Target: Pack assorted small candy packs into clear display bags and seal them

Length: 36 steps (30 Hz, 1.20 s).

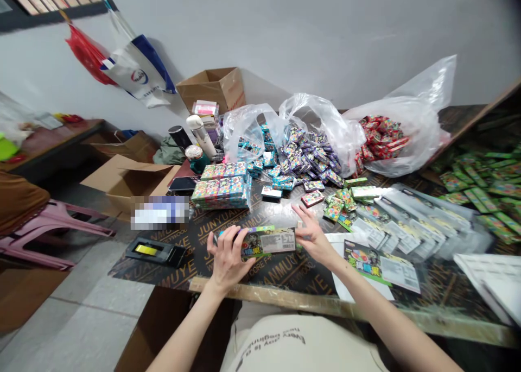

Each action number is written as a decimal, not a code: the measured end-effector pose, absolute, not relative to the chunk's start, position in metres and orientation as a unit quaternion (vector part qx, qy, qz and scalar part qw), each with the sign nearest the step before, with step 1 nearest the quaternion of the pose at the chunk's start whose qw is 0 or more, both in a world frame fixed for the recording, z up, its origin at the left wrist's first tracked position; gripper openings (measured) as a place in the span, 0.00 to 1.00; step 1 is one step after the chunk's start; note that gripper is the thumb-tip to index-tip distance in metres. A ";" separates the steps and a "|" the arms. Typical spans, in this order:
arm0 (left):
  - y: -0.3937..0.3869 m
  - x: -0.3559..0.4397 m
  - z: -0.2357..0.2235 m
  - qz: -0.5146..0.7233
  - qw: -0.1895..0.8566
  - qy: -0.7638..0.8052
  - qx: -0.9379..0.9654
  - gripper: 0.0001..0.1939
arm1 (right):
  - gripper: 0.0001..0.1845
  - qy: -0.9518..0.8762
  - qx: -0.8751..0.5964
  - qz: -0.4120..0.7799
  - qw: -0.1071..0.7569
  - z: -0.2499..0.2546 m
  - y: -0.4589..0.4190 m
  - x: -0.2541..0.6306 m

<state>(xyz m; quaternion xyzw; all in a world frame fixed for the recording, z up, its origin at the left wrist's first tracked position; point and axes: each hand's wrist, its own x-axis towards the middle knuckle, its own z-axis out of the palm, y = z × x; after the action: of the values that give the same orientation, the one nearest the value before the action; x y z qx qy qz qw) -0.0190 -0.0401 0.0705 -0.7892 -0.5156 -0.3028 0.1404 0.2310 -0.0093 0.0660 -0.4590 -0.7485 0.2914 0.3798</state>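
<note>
In front of my body I hold a dark printed candy packet (277, 243), with coloured lettering, a pale label and bright box edges along its top. My left hand (230, 255) is closed around its left end. At the right end, my right hand (313, 236) grips with thumb and fingers, one finger stretched up off it. To the right lies a flat printed card (380, 266) over white paper (342, 285). Beyond my hands are loose small candy boxes in red (312, 198), blue (272, 193) and green (334, 208).
Stacked finished-looking packs (222, 190) stand at left, near a phone (183, 184), bottles (200, 133) and a black tape dispenser-like tool (154, 251). Plastic bags hold purple (311, 152) and red (382, 136) boxes. Clear sleeves (423, 220) fan out rightward. A pink stool (61, 220) stands left.
</note>
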 end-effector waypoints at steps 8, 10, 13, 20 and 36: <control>-0.036 -0.012 0.125 -0.181 0.102 -0.453 -0.867 0.28 | 0.11 -0.671 -0.444 0.450 0.387 0.046 -0.013 0.239; -0.035 -0.009 0.146 -0.134 0.119 -0.443 -0.878 0.29 | 0.10 -0.596 -0.512 0.423 0.451 0.040 -0.019 0.235; -0.033 -0.002 0.168 -0.087 0.156 -0.407 -0.896 0.28 | 0.13 -0.505 -0.537 0.449 0.504 0.040 -0.029 0.226; -0.024 0.008 0.176 -0.127 0.165 -0.343 -0.916 0.30 | 0.17 -0.294 -0.380 0.672 0.563 0.059 -0.040 0.205; -0.010 -0.015 0.149 -0.167 -0.060 -0.487 -0.855 0.07 | 0.18 -0.578 -0.278 0.636 0.429 0.089 -0.035 0.238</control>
<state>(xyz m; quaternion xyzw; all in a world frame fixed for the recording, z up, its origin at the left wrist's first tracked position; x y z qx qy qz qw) -0.0150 -0.0102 0.1494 -0.8554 -0.4867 -0.1670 -0.0597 0.2382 -0.0348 0.0892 -0.2783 -0.5778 0.6361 0.4290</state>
